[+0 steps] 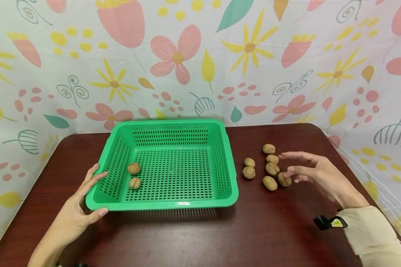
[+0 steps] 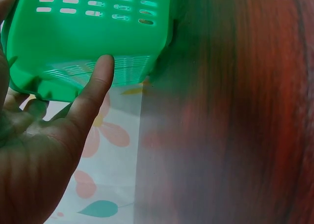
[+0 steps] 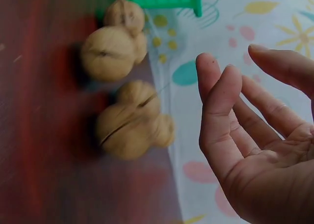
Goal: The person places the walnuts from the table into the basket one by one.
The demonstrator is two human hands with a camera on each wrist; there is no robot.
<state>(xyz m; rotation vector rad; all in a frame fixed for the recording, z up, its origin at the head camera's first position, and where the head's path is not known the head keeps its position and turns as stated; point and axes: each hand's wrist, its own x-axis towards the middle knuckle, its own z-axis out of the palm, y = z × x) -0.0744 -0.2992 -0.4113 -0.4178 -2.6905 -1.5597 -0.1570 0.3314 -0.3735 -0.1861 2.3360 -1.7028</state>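
Note:
A green plastic basket (image 1: 173, 204) with slotted walls stands on the table, and two walnuts (image 1: 134, 168) lie inside near its left wall. At the basket's front left corner my left hand (image 1: 74, 212) grips the rim, fingers over the left side and thumb (image 2: 102, 74) against the front wall. To the right of the basket several walnuts (image 1: 270, 183) lie loosely grouped on the table. My right hand (image 1: 320, 177) hovers at their right edge, fingers loosely bent, overlapping the nearest walnut (image 1: 284, 179) in the head view. In the right wrist view nothing sits between its fingers.
The dark red-brown wooden table (image 1: 194, 237) has rounded back corners. Behind and beside it hangs a white cloth (image 1: 194, 92) printed with flowers and leaves. A black strap (image 1: 330, 222) with a yellow label is at the right sleeve.

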